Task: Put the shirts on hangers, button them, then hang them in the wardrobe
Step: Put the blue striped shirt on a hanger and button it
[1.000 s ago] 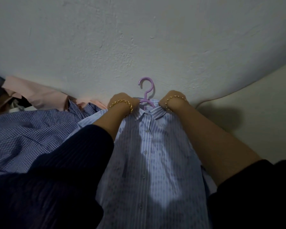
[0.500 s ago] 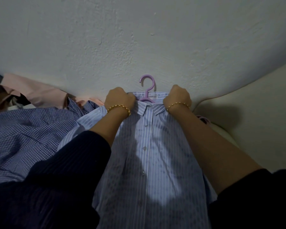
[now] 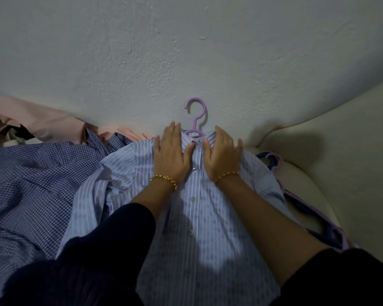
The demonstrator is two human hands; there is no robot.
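A light blue striped shirt [image 3: 199, 221] lies front up before me, buttoned down its placket. A lilac plastic hanger [image 3: 196, 119] sits inside it, its hook sticking out above the collar toward the wall. My left hand [image 3: 171, 153] lies flat on the shirt just left of the collar, fingers straight. My right hand [image 3: 222, 152] lies flat on the right side of the collar, fingers spread. Both palms press the cloth on either side of the top button.
A blue checked shirt [image 3: 31, 177] is spread at the left, with a pink garment [image 3: 42, 122] behind it by the wall. Several lilac and blue hangers [image 3: 307, 217] lie at the right on a cream cushioned surface [image 3: 352, 162]. The white wall [image 3: 186, 51] stands straight ahead.
Both hands gripped the collar beside the hanger hook earlier. They have since let go, slid down a little and flattened onto the shirt front, fingers straightened.
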